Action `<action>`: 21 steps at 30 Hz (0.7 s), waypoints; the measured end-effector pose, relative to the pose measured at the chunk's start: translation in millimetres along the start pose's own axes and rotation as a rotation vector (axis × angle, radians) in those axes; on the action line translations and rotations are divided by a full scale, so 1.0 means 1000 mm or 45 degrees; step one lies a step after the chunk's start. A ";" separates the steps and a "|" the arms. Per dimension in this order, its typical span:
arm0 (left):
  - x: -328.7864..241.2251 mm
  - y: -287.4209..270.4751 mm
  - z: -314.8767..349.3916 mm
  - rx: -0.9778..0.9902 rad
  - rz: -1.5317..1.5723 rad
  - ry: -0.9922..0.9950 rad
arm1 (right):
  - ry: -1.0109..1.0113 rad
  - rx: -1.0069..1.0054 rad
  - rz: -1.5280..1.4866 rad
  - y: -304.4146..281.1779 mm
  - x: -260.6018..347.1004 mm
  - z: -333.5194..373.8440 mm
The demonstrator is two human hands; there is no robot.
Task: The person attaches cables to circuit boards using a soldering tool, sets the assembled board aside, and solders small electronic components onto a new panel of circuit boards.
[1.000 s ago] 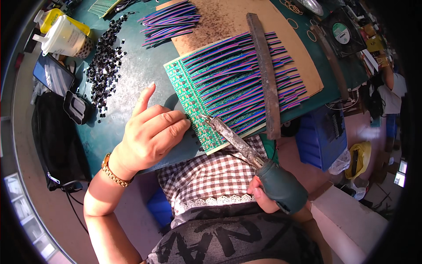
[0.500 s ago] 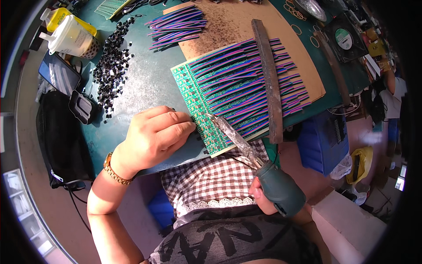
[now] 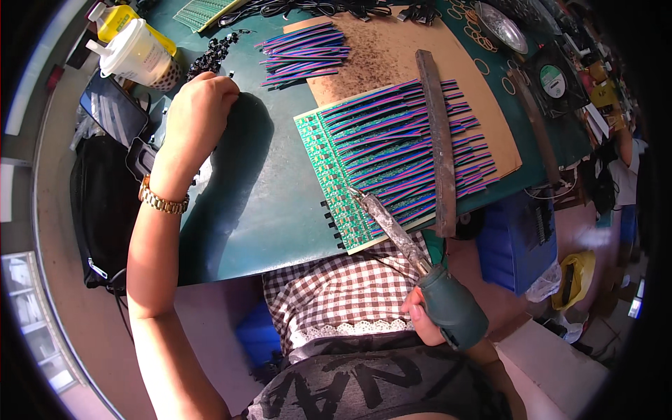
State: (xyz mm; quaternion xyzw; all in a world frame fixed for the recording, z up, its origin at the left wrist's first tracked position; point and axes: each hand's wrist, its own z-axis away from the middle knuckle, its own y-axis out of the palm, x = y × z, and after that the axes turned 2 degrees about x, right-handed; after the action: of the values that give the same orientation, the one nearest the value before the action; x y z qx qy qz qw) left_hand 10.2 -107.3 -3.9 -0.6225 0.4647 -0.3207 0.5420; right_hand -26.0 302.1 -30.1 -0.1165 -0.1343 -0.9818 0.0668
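My right hand (image 3: 423, 323) grips the green handle of a soldering iron (image 3: 453, 308). The iron's tip meets the green circuit board panel (image 3: 327, 168) near its lower left part. Rows of blue, pink and black wires (image 3: 385, 150) lie across the panel, and a rusty metal bar (image 3: 437, 140) rests over them. Several small black connectors (image 3: 332, 225) stick out from the panel's lower left edge. My left hand (image 3: 199, 115) is at the pile of small black connectors (image 3: 213, 56), fingers closed together. What is between its fingertips, if anything, is hidden.
A loose wire bundle (image 3: 304, 54) lies beyond the panel on brown cardboard (image 3: 392, 49). At the left stand a lidded drink cup (image 3: 140, 56), a phone (image 3: 112, 108) and a black bag (image 3: 105, 210). Rubber bands (image 3: 483, 66) and a fan (image 3: 556, 80) are at the right.
My left hand has left the panel's edge and moved up and left to the connector pile. The soldering iron stays on the panel. The whole view has shifted slightly.
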 end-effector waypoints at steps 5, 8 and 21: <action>0.001 0.002 0.001 -0.142 0.180 -0.083 | 0.053 0.019 0.215 -0.011 -0.001 0.001; 0.007 0.001 0.001 -0.032 0.090 -0.036 | -0.038 0.001 0.304 -0.015 -0.005 0.000; 0.009 0.005 0.012 -0.112 0.073 0.036 | -1.069 0.460 1.025 -0.008 -0.007 0.003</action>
State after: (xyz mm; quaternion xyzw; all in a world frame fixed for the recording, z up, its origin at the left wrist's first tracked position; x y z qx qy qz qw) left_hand 22.7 -111.0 -11.7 -0.6277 0.5035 -0.2931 0.5164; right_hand -20.4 311.5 -31.1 -0.5221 -0.2591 -0.7113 0.3928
